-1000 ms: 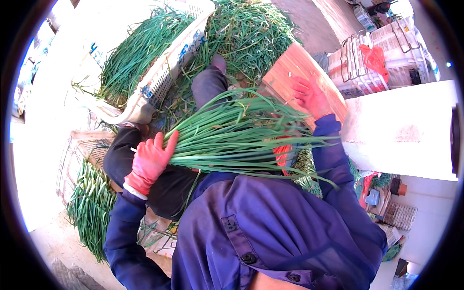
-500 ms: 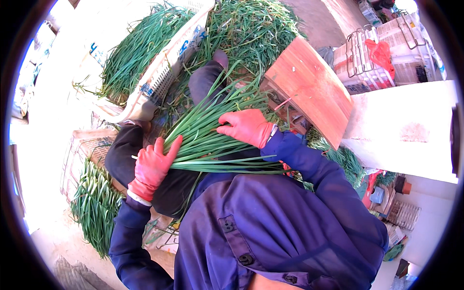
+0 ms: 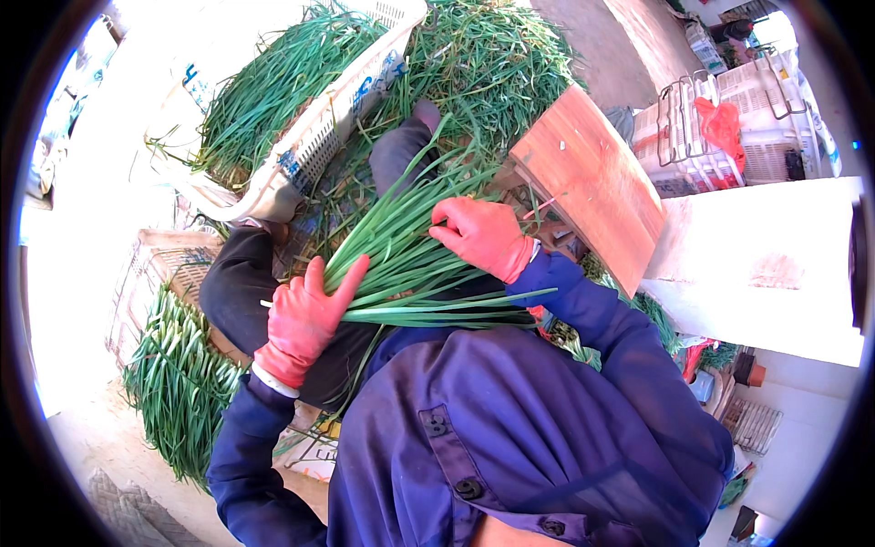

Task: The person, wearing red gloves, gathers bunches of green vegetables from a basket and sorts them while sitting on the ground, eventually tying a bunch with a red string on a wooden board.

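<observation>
A fanned bunch of long green chives (image 3: 415, 251) lies across my lap, white stalk ends to the left and leaf tips spreading to the right and away. Wrapped round its stalk end is my left hand (image 3: 305, 314) in a reddish rubber glove, thumb raised along the leaves. My right hand (image 3: 485, 235), gloved alike, is over the middle of the leaves, thumb and fingertips curled together in a pinch. Whatever lies between those fingertips is hidden. Both forearms are in dark blue sleeves.
A white plastic crate (image 3: 319, 146) heaped with chives stands far left, beside a loose green pile (image 3: 497, 68). Bundled chives (image 3: 182, 392) lie at near left by another crate (image 3: 155, 260). A wooden board (image 3: 592, 182) sits to the right, before stacked baskets (image 3: 756, 118).
The whole view has shifted slightly, so hands and bunch appear a little farther right. My left hand still grips the stalks; my right hand's fingers have curled in more.
</observation>
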Motion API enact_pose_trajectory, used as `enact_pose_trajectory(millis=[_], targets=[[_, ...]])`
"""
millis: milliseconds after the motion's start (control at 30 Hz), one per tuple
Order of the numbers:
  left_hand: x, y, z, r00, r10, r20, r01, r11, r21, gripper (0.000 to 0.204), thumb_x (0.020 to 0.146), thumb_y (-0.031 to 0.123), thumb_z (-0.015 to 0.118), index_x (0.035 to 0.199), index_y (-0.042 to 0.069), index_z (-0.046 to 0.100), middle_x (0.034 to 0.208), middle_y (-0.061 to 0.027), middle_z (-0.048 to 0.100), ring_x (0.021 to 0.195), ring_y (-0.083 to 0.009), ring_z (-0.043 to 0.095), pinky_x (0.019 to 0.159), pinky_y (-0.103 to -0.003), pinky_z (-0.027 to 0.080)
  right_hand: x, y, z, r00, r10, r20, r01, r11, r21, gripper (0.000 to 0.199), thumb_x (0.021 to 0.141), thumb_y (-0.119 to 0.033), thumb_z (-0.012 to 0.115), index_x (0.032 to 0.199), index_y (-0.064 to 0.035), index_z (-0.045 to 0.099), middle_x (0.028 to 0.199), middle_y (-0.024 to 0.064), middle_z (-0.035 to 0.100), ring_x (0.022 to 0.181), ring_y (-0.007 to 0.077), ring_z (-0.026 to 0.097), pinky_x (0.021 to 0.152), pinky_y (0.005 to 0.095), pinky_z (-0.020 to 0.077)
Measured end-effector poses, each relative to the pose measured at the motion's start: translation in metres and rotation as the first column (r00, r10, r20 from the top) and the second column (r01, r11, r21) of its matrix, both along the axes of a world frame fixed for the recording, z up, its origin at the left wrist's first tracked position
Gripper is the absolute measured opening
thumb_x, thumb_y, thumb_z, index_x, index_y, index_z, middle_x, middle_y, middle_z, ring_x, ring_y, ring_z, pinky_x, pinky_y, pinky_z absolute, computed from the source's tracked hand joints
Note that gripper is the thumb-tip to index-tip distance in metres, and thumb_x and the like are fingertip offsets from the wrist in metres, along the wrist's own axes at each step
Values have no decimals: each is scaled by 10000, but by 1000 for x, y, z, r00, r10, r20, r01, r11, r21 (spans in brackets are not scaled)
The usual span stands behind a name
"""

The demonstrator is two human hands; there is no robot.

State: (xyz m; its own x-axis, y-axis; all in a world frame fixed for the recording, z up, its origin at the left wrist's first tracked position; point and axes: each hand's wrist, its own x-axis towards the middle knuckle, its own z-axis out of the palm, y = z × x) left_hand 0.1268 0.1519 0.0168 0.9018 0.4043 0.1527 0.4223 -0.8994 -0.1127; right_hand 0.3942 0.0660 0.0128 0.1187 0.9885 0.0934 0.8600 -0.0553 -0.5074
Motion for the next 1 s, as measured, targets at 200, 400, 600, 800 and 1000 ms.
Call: enact_pose_trajectory(millis=[200,400,600,800,1000], targets=[[6,-8,1,999,-31,-44,27,997,-76,627,753,91,538,1307,369,448,1060,-147,532,580,-224,527,494,-342,447,4,-11,-13,996,76,46,-77,997,5,156,754,-263,661,820,-138,595,770,38,581,725,247,602,597,362,470],[8,-6,0,999,-44,-21,42,997,-72,611,757,99,538,1301,364,458,1066,-151,529,576,-229,526,492,-343,445,-2,-9,-20,986,70,148,-65,997,-42,171,765,-303,637,808,-140,605,776,53,564,719,273,593,608,390,475],[7,-5,-3,999,-39,18,40,999,-30,647,742,92,534,1317,370,432,1048,-140,517,539,-202,482,465,-323,420,5,-5,-14,974,173,150,-176,984,11,143,761,-279,637,777,-141,604,739,58,556,702,277,588,600,390,473],[2,-5,10,999,22,23,-22,1000,-19,609,743,91,535,1293,347,480,1105,-135,536,669,-231,547,558,-335,444,12,7,13,973,185,-140,-201,973,-115,114,772,-215,629,794,-106,602,790,64,601,675,267,594,588,356,470],[-43,-5,12,990,129,58,-131,990,47,639,717,90,534,1287,373,484,1074,-113,542,625,-187,514,538,-309,427,-26,35,13,506,-252,-825,-279,857,-433,169,829,-151,654,891,-34,549,836,65,654,577,78,575,453,229,444]])
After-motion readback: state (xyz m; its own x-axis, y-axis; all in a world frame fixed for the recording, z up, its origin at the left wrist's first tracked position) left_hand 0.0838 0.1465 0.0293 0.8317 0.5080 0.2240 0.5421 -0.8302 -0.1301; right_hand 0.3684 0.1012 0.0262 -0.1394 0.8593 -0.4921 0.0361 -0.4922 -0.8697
